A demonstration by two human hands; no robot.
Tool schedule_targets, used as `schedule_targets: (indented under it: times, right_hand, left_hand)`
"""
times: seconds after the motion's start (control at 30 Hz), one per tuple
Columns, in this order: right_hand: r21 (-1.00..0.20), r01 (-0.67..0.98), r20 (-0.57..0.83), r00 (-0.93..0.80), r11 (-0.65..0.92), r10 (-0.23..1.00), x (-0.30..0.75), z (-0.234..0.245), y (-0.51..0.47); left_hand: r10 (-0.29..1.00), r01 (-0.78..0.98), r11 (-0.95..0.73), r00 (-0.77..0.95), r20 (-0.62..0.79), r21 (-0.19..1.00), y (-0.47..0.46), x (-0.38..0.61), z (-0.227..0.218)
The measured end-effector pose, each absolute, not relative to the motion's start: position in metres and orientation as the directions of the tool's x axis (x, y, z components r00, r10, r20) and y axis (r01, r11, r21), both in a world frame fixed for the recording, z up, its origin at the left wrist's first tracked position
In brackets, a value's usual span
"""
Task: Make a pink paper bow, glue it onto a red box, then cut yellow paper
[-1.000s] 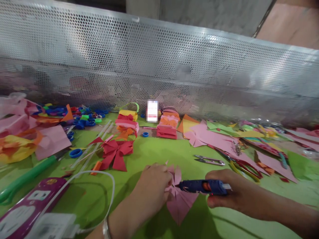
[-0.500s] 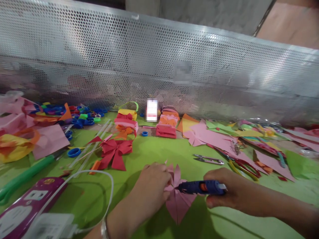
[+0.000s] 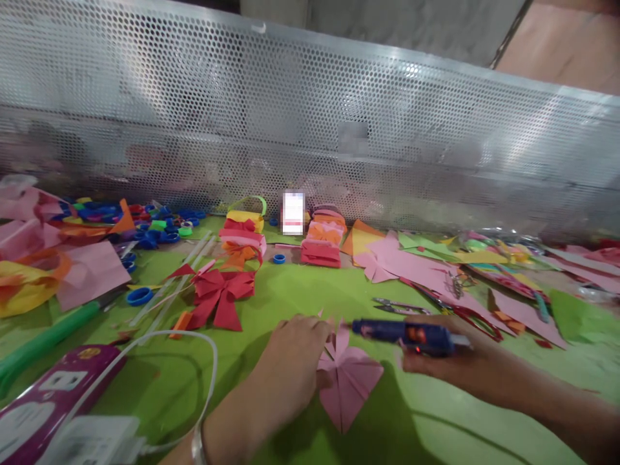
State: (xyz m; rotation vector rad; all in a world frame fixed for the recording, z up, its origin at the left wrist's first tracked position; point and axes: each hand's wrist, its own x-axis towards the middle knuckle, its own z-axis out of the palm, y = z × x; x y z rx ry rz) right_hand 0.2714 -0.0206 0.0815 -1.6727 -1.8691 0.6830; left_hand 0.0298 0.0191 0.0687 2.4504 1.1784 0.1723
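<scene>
My left hand (image 3: 301,355) grips the left side of a folded pink paper bow (image 3: 347,384), its fingertips bent over the paper and partly hidden. The bow rests on the green tabletop with a pointed flap towards me. My right hand (image 3: 429,358) is wrapped round a dark blue hot glue gun (image 3: 404,332), which shows a small red light. The nozzle points left, just above the bow's upper strip and apart from its centre. A clear glue stick sticks out of the gun's back end. Thread snips (image 3: 400,306) lie just beyond the right hand.
A red paper bow (image 3: 223,297) and small folded paper bags (image 3: 322,248) stand ahead. Red-handled scissors (image 3: 477,321) and pink sheets lie at right. A purple power strip (image 3: 62,391) with a white cable and a green tool (image 3: 48,342) are at left. A perforated metal panel (image 3: 290,116) closes the back.
My right hand has lifted the glue gun off the middle of the pink bow, moving it up and to the right. The left hand stays on the bow.
</scene>
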Motion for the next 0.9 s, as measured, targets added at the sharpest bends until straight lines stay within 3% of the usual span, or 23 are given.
schedule_targets:
  times: [0.17,0.3,0.43,0.67,0.9]
  right_hand:
    - [-0.873,0.477,-0.098,0.037,-0.104,0.995,0.245,0.08,-0.002]
    - [-0.907,0.383,-0.164,0.054,-0.172,0.985,0.222,0.076,0.008]
    - [-0.895,0.399,-0.21,0.021,-0.201,0.978,0.216,0.075,0.003]
    - [-0.94,0.332,-0.101,-0.062,-0.075,0.993,0.216,0.068,-0.004]
    - [-0.962,0.272,-0.041,-0.059,-0.023,0.997,0.215,0.059,-0.001]
  left_hand:
    - [0.759,0.71,-0.586,0.65,-0.042,0.391,0.022,0.029,0.062]
    - [0.76,0.73,-0.594,0.647,-0.06,0.337,0.025,0.031,0.063]
    - [0.769,0.743,-0.574,0.633,-0.083,0.345,0.024,0.031,0.066]
    - [0.758,0.705,-0.587,0.652,-0.037,0.397,0.02,0.029,0.062]
    - [0.764,0.722,-0.587,0.644,-0.045,0.365,0.02,0.03,0.065]
